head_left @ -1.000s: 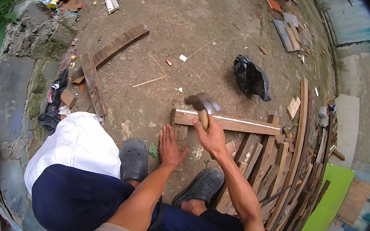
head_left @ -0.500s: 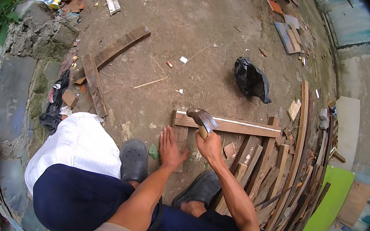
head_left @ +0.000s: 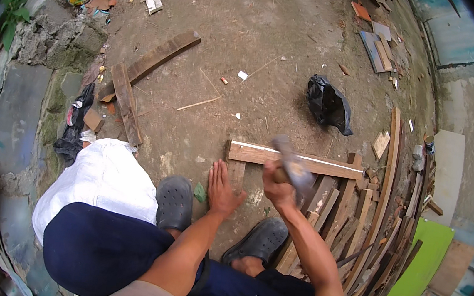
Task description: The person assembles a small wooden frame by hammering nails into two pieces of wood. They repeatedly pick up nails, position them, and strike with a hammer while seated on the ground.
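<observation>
My right hand (head_left: 279, 187) is wrapped round the handle of a hammer (head_left: 293, 165), whose head is smeared by motion above a wooden plank. That plank (head_left: 323, 167) lies crosswise with a white strip along its top edge. Under its left end runs a shorter board (head_left: 235, 174), pointing toward me. My left hand (head_left: 223, 191) lies flat along that board, fingers stretched out and thumb spread. Another upright board (head_left: 354, 159) meets the plank near its right end.
Several loose timber lengths (head_left: 388, 166) lie at the right beside a green panel (head_left: 421, 265). A black plastic bag (head_left: 329, 103) rests on the ground ahead. Two crossed boards (head_left: 127, 105) and a white sack (head_left: 102, 185) are to the left. My grey clogs (head_left: 174, 202) flank the work.
The hammer has swung over to the right and its head is now blurred. My right hand has turned and shifted right with it. My left hand stays on the board.
</observation>
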Available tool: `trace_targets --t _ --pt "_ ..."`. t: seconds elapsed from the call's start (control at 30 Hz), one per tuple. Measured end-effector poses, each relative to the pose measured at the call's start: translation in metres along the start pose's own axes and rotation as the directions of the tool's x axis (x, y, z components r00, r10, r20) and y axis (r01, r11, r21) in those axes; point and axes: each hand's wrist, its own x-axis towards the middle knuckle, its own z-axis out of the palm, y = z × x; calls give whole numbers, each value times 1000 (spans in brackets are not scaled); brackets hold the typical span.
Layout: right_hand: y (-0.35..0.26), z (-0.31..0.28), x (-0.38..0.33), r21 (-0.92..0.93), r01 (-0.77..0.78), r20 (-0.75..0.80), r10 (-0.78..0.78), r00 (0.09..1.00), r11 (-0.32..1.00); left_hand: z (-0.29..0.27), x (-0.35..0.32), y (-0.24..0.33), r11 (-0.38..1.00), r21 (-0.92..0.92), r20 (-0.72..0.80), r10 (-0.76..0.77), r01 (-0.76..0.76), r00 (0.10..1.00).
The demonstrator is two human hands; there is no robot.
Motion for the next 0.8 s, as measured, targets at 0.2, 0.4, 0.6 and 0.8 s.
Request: trace_targets --t 0.2,0.4,0.6,0.8 --pt "-16 18 -4 -360 -538 110 607 787 763 -6 2 -7 999 10 32 -53 53 998" --pt "-11 15 2 -393 -484 118 564 817 782 -1 2 -5 999 21 28 -40 39 999" --pt "-85 -7 44 -107 -167 -23 165 986 980 -2 -3 -12 1000 -16 -47 9 -9 999" --pt "-15 16 -17 -469 -215 107 297 949 857 3 2 -7 999 28 -2 -21 21 1000"
